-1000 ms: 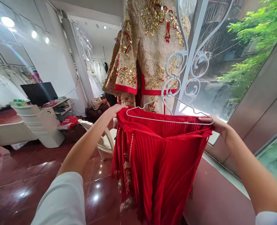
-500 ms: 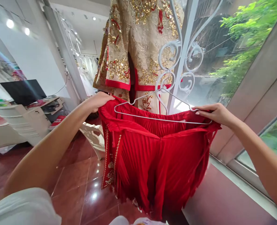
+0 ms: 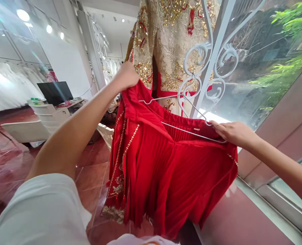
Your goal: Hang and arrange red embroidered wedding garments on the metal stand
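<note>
A red pleated skirt [image 3: 153, 163] with gold beading hangs between my hands. My left hand [image 3: 127, 75] is closed on the left end of its waistband, which is raised higher than the right end. My right hand [image 3: 228, 132] grips the right end of the waistband together with the end of a white wire hanger [image 3: 191, 131]. The hanger slants down to the right inside the waist opening; its left end is partly hidden by the red cloth. The hanger's hook is up by the white scrollwork [image 3: 193, 81]. Behind it hangs a gold-sequined cream jacket [image 3: 171, 61] with red trim.
A window with a metal frame [image 3: 275, 126] is close on the right. At left stand a desk with a monitor [image 3: 55, 93], a drawer unit [image 3: 45, 115] and a pale chair [image 3: 106, 132]. Red tiles [image 3: 91, 170] cover the floor.
My left hand has risen and lifted the left end of the waistband, so the skirt now tilts. The hanger's left end has slipped behind the cloth. The view has swung left.
</note>
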Motion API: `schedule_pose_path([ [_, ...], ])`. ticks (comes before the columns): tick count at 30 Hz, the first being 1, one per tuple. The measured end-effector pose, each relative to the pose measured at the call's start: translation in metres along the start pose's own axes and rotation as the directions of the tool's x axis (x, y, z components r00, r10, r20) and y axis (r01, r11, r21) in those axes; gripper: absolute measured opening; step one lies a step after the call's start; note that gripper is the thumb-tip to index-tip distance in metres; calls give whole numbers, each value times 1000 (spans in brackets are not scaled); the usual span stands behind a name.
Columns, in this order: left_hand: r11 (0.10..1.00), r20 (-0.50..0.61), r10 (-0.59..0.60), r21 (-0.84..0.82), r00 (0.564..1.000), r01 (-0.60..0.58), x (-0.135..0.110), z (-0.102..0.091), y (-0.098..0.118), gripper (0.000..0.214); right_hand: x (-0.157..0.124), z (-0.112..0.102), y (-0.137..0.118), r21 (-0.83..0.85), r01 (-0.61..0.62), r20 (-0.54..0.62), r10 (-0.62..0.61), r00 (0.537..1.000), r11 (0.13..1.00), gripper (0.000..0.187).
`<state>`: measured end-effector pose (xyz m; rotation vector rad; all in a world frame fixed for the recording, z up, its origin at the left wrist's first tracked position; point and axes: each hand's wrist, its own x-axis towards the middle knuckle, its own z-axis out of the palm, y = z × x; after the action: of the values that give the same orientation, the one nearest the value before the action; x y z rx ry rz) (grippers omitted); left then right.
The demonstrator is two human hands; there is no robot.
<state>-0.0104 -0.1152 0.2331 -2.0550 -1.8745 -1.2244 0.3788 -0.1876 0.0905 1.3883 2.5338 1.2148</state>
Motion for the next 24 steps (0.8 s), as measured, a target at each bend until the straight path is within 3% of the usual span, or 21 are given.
schedule_pose_path([
  [2, 985, 2, 168, 37, 986, -168, -31, 7, 18, 20, 0, 2, -2, 39, -26, -12, 27, 1000, 999, 38],
  [4, 959, 17, 281, 41, 959, -282, -68, 18, 21, 23, -2, 6, -2, 128, -116, -57, 124, 991, 985, 40],
  [6, 955, 62, 290, 46, 955, -293, -103, 32, 14, 25, -4, 10, -1, 258, -189, -94, 219, 971, 948, 40],
  [9, 953, 309, 224, 128, 924, -273, -147, 57, 7, 21, -4, 17, 3, 475, -214, -107, 297, 949, 853, 39],
  [11, 924, 407, 214, 211, 888, -320, -167, 78, 19, 25, -2, 20, 5, 591, -212, -96, 328, 940, 778, 38],
  [12, 902, 390, 260, 229, 883, -367, -174, 90, 29, 28, 0, 20, 7, 631, -214, -88, 343, 935, 745, 37],
  [14, 841, 260, 445, 206, 857, -500, -180, 116, 55, 33, 2, 19, 11, 684, -233, -64, 375, 925, 692, 37],
  [17, 693, 168, 702, 60, 692, -718, -174, 157, 87, 37, -2, 12, 23, 743, -349, 45, 478, 877, 571, 40],
  [19, 650, 196, 750, -42, 632, -759, -166, 181, 97, 32, -12, 7, 32, 797, -456, 210, 526, 824, 396, 46],
  [22, 677, 200, 733, -131, 650, -724, -162, 202, 97, 31, -33, -1, 39, 850, -517, 425, 442, 790, 105, 53],
  [24, 687, 183, 726, -168, 662, -707, -163, 208, 93, 29, -44, -9, 40, 852, -522, 460, 415, 785, 42, 52],
])
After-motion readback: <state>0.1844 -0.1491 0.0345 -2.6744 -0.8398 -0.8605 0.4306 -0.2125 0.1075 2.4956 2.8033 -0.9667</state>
